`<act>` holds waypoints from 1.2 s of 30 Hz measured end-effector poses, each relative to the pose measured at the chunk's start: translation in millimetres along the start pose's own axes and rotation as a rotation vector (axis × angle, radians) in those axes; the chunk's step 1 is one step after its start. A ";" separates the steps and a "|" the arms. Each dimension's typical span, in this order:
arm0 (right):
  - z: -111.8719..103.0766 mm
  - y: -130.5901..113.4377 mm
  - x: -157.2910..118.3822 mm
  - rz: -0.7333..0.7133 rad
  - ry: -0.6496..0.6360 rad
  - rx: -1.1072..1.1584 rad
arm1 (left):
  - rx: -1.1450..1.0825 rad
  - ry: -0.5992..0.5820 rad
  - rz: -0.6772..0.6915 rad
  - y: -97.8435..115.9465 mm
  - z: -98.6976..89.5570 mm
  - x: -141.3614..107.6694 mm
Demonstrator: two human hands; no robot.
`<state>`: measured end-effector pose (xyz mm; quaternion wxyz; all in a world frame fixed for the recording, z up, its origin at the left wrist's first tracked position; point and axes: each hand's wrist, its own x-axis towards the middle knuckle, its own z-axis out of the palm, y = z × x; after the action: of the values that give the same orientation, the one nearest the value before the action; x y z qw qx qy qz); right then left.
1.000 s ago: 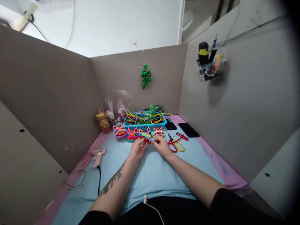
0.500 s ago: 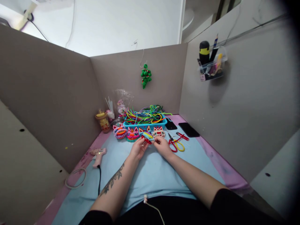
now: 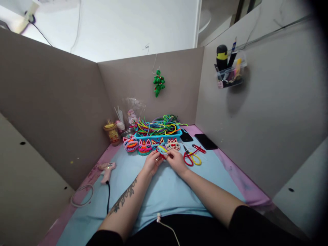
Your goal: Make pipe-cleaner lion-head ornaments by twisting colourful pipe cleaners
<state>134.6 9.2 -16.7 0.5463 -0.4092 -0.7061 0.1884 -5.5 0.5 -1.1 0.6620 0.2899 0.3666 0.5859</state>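
Between my two hands is a small pipe-cleaner piece point(image 3: 162, 149) in yellow, light blue and red. My left hand point(image 3: 152, 162) grips its left side, with the fingers bent around the red part. My right hand point(image 3: 176, 160) pinches its right edge between thumb and fingers. Just behind my hands stand several fuzzy animal-head figures: a lilac and orange one point(image 3: 130, 145), a pink and teal one point(image 3: 145, 147), a blue one point(image 3: 154, 142) partly hidden by the held piece, and a cream and red one point(image 3: 173, 144).
A blue basket point(image 3: 159, 137) full of coloured pipe cleaners stands at the back. Scissors point(image 3: 191, 158) with red and yellow handles lie at right, near a phone point(image 3: 206, 141). At left are a pink glue gun point(image 3: 107, 172) with its cord and a lidded cup point(image 3: 112, 134).
The held piece has turned slightly in my fingers, so less of its red part shows. Both hands stay in nearly the same place. The whole view has shifted a little.
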 end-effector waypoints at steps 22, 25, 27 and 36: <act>-5.0 -4.6 -1.0 -0.115 -0.041 -0.124 | 0.059 0.073 0.071 0.6 -0.3 2.0; -5.2 -4.0 -1.1 -0.118 -0.036 -0.139 | 0.058 0.072 0.069 -0.1 -1.4 2.8; -5.5 -4.8 -1.1 -0.093 -0.042 -0.117 | 0.056 0.068 0.074 -0.3 -1.6 2.9; -3.2 -10.0 -0.3 0.038 -0.045 0.103 | 0.023 -0.003 0.012 -1.0 -2.3 1.5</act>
<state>133.8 2.5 -8.7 0.5471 -0.3894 -0.6997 0.2440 -6.8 1.8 -3.4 0.6557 0.3006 0.3708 0.5850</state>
